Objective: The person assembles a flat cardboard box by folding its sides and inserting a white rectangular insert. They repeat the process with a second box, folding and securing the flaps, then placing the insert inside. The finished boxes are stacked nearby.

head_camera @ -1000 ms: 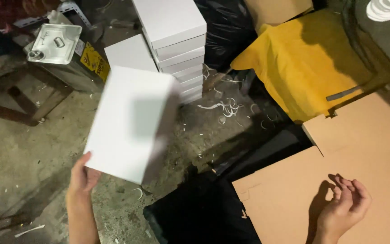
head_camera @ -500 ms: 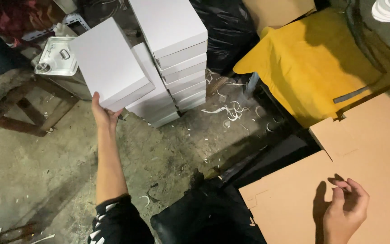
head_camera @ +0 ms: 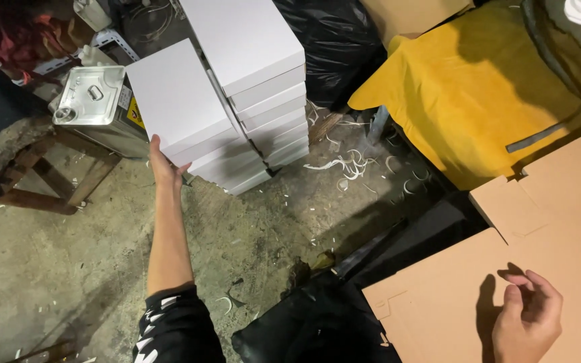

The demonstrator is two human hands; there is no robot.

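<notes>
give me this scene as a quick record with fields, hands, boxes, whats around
left hand: arm stretched out, touching the near edge of the top white box on the shorter stack
right hand: holds nothing, fingers loosely curled, above the brown cardboard sheet
stacks: two side by side; the taller stack stands right of the shorter one
nearby: metal can, yellow cloth, black bag
floor: concrete floor with white shavings

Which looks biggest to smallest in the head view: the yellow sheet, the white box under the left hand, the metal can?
1. yellow sheet
2. white box, touched by the left hand
3. metal can

The box and the can sit at a similar depth, so that order looks sound.
</notes>
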